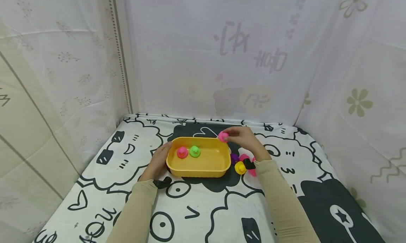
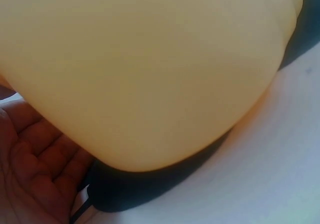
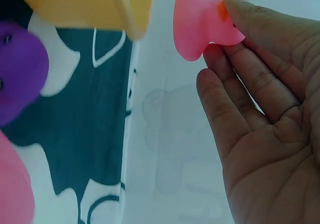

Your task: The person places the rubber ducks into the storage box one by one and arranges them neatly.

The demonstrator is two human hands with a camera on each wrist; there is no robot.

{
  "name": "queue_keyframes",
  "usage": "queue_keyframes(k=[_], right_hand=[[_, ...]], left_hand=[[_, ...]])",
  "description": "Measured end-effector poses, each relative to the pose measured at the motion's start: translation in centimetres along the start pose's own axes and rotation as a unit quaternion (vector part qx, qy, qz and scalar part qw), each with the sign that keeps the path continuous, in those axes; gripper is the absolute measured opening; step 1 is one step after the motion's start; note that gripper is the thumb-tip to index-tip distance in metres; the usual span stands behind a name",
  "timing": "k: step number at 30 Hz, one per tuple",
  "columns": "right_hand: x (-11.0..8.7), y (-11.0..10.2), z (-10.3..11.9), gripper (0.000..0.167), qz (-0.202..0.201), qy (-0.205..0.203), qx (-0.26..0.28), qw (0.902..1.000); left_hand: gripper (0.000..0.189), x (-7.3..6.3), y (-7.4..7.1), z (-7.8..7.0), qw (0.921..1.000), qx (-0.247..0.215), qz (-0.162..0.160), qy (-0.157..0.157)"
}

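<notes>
Two ducks sit inside the tub [image 1: 198, 174]: the pink duck [image 1: 182, 152] at the left, the green duck [image 1: 195, 151] close beside it. And up by the far right corner, look, the held duck [image 1: 222, 136] is in the right hand [image 1: 243, 137]! Thumb and fingertips pinch it by the head, thumb near the orange beak, wide base poking outward. The right wrist view shows that duck apart from the tub. Over on the other side, the left hand [image 1: 160, 159] grips the tub's left end, fingertips partly lost to sight, so I can't tell how firmly.

Here's the danger! That pinch is small and the head looks smooth; should the thumb slide, the duck could pop loose onto the cloth [image 1: 111, 172]. Let go right at the rim, and the base could clip it and topple outside. Eyes on the black wrist gear [image 1: 249, 164] too: in the head view it overlaps a cluster just right of the tub, where the purple toy [image 1: 234, 159], yellow duck [image 1: 240, 168] and some pink toys [image 1: 252, 172] lie. A dipping wrist could send one rolling. And a tug from the left could skid the tub, jostling both ducks inside.
</notes>
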State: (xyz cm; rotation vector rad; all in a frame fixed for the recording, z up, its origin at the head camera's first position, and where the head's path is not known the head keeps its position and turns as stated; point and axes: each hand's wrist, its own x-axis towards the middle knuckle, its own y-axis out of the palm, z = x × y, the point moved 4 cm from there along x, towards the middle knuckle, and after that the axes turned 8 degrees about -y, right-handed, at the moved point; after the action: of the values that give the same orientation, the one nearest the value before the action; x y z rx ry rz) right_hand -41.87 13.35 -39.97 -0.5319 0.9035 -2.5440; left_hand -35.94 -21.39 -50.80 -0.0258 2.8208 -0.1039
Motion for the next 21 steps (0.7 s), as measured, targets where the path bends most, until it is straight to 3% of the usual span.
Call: queue_keyframes(k=[9,21], right_hand=[[0.8,2.1,0.7,0.028,0.035,0.01,0.008,0.9993],[2.4,4.3,1.3,0.024,0.073,-0.023,-0.021,0.9969]], left_hand=[[0.075,0.0,0.2,0.1,0.9999,-0.007,0.005,-0.008],[0.076,-0.2,0.2,0.0,0.9999,-0.011,0.007,0.0]])
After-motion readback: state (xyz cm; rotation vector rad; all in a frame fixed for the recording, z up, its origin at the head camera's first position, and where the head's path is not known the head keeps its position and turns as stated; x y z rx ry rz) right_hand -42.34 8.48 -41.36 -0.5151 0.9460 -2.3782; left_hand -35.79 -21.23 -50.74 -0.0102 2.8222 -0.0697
